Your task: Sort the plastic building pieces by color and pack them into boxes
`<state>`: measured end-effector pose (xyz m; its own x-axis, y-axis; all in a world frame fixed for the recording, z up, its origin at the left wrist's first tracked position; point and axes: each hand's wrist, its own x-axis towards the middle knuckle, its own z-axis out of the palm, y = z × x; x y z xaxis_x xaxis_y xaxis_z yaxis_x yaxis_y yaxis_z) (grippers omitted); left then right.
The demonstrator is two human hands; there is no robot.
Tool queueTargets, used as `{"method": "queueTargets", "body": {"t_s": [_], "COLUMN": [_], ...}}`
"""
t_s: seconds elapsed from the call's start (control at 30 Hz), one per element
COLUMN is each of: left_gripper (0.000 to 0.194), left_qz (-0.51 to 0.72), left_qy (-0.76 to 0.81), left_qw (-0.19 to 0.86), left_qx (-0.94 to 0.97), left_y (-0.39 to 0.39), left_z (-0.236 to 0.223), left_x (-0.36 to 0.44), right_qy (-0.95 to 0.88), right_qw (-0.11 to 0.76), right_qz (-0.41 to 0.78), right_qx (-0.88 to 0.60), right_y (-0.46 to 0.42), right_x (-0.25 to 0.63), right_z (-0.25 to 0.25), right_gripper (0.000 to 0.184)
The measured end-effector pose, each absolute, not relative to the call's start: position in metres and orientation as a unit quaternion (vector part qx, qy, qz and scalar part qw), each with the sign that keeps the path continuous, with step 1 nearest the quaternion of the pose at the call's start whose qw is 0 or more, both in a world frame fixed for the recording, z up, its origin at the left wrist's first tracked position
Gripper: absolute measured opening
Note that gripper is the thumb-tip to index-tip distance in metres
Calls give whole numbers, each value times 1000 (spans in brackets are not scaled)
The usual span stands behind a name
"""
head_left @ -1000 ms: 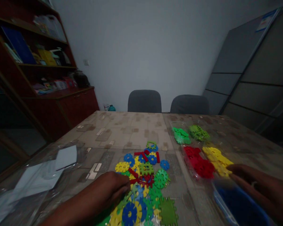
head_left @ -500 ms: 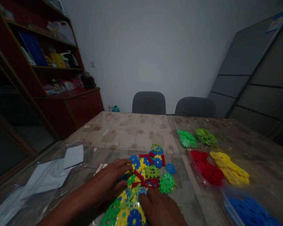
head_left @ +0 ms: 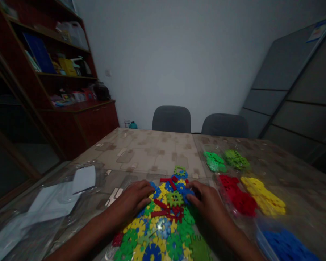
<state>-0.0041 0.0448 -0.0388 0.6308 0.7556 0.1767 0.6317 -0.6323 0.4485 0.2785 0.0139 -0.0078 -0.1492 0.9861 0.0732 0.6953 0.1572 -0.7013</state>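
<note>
A mixed pile of plastic interlocking snowflake pieces point(head_left: 152, 226) in yellow, green, blue and red spreads over the table in front of me. At its left edge my left hand point(head_left: 137, 195) rests cupped, thumb a little apart from the fingers, touching pieces and holding none that I can see. My right hand point(head_left: 206, 197) pinches a blue snowflake piece point(head_left: 188, 196) at the pile's right edge, its fingers hiding part of it. Between the hands lie a light green square piece point(head_left: 174, 198) and several red strips point(head_left: 160, 203).
On the right stand clear trays with green pieces point(head_left: 215, 161), light green pieces point(head_left: 236, 159), red pieces point(head_left: 237, 195), yellow pieces point(head_left: 263, 195) and blue pieces point(head_left: 288, 244). Clear lids and white paper point(head_left: 54, 201) lie left. Two grey chairs point(head_left: 171, 119) stand behind the table point(head_left: 157, 148).
My right hand has moved from the near middle of the pile up and right to its edge, taking hold of a blue snowflake piece. The left hand has barely shifted.
</note>
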Motion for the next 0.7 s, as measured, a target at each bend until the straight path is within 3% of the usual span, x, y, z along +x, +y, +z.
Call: {"method": "queueTargets", "body": {"t_s": [0.17,0.43,0.7], "left_gripper": [26,46,25], "left_qz": [209,225,246], "left_qy": [414,531,521], "left_qw": [212,156,188], "left_qx": [860,802,795], "left_y": [47,50,48], "left_z": [-39,-60,-52], "left_x": [-4,-6,4], "right_qy": [-699,-708,-712], "right_qw": [273,214,231], "right_qz": [247,240,229], "right_qx": [-613,-628,-623], "right_y": [40,50,55], "right_x": [278,271,282], "right_z": [-17,-41,-44], "right_gripper": [22,32,13]}}
